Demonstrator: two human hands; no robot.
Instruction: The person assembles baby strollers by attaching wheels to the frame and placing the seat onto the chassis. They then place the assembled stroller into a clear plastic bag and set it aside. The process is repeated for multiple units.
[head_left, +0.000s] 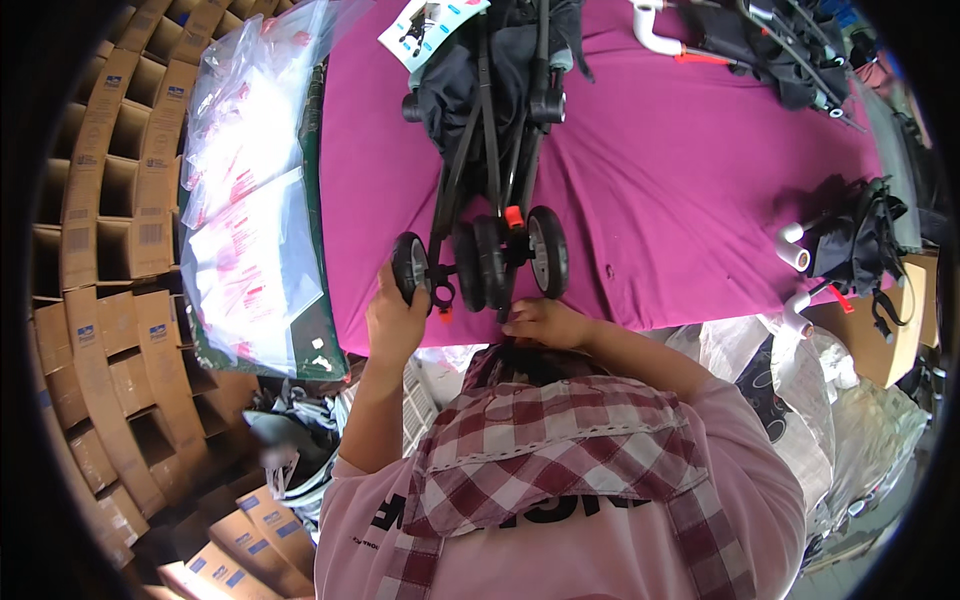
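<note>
A folded black stroller lies lengthwise on the magenta-covered table, its wheels toward me. My left hand is closed around the outer left wheel. Just below the paired middle wheels, my right hand has its fingers curled together by a black part of the stroller. What those fingers grip, if anything, is too small to make out. The right wheel stands free of both hands, above the right one. Small red levers show between the wheels.
Clear plastic bags are stacked along the table's left side. Brown cartons fill the far left. More folded strollers with white handles lie at the right edge and back right. A printed leaflet rests on the stroller's far end.
</note>
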